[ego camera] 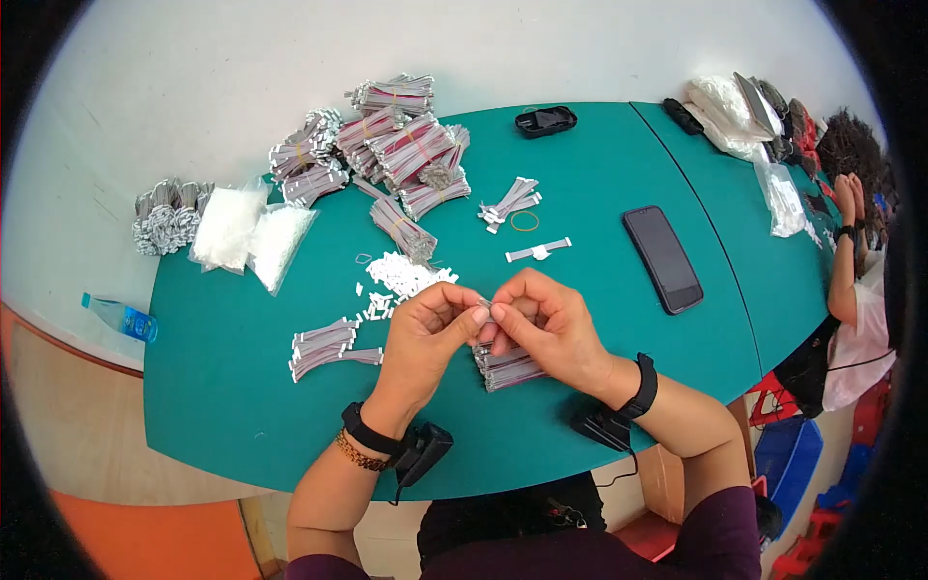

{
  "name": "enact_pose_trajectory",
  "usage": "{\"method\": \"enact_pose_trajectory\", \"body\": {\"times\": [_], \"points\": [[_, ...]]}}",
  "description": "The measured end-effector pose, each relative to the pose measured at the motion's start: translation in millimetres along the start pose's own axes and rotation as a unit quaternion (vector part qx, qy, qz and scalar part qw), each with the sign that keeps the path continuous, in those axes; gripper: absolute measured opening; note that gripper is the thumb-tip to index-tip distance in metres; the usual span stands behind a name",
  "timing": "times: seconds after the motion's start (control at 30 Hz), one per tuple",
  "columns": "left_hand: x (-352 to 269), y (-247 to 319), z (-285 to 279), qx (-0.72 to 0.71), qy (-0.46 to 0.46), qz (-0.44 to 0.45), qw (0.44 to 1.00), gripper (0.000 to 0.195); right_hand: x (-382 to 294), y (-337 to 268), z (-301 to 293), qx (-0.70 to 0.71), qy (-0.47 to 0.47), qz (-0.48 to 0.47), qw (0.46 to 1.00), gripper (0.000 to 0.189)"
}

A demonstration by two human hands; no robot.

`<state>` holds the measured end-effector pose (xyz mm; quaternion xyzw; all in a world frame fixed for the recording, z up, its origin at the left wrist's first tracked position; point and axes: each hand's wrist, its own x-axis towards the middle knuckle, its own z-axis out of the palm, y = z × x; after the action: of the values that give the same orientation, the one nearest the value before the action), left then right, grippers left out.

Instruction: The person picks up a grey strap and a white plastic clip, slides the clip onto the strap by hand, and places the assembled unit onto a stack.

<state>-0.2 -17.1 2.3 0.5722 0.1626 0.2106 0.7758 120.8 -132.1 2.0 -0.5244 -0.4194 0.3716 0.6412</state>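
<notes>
My left hand (433, 326) and my right hand (549, 326) meet fingertip to fingertip over the table. Between them they pinch the end of a grey ribbon cable (485, 304), mostly hidden by the fingers. Below my right hand lies a stack of grey ribbon cables (505, 372), partly covered by it. Loose white connector housings (402, 274) are heaped just beyond my left hand. To its left rest several cables with white ends (322, 346). Farther out, one short cable with a white piece at its middle (538, 251) lies near a small cable pile (512, 203).
Rubber-banded cable bundles (409, 148) are piled at the back of the green table (239, 406). Bags of white parts (230, 223) stand left, beside a plastic bottle (123, 319). A smartphone (663, 259), a black case (545, 121) and another person's arm (843, 246) are to the right.
</notes>
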Motion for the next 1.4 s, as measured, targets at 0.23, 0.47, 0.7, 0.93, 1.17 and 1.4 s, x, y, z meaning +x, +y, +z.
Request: {"method": "enact_pose_trajectory", "body": {"times": [0.23,0.47,0.7,0.93,1.17,1.4], "points": [[0.5,-1.7,-0.3,-0.017,0.001,-0.001,1.000,0.011,0.4,0.0,-0.5,-0.001,-0.011,0.002,1.000,0.005],[0.5,-0.3,1.6,-0.001,0.006,0.008,1.000,0.011,-0.4,-0.2,-0.3,0.006,-0.003,0.008,1.000,0.005],[-0.9,-2.0,0.4,0.040,0.030,0.046,0.998,0.012,1.3,0.4,-3.1,0.005,-0.019,0.020,1.000,0.006],[-0.1,1.5,0.7,0.058,0.023,0.040,0.997,0.014,2.1,0.5,-4.6,-0.013,-0.018,0.021,1.000,0.007],[0.5,1.2,-0.9,0.030,0.017,0.020,0.999,0.013,2.5,-0.2,-5.2,0.024,-0.019,0.039,0.999,0.007],[0.9,-1.3,-3.8,0.053,0.011,0.029,0.998,0.013,1.6,0.6,-5.0,-0.012,-0.023,0.028,0.999,0.008]]}}
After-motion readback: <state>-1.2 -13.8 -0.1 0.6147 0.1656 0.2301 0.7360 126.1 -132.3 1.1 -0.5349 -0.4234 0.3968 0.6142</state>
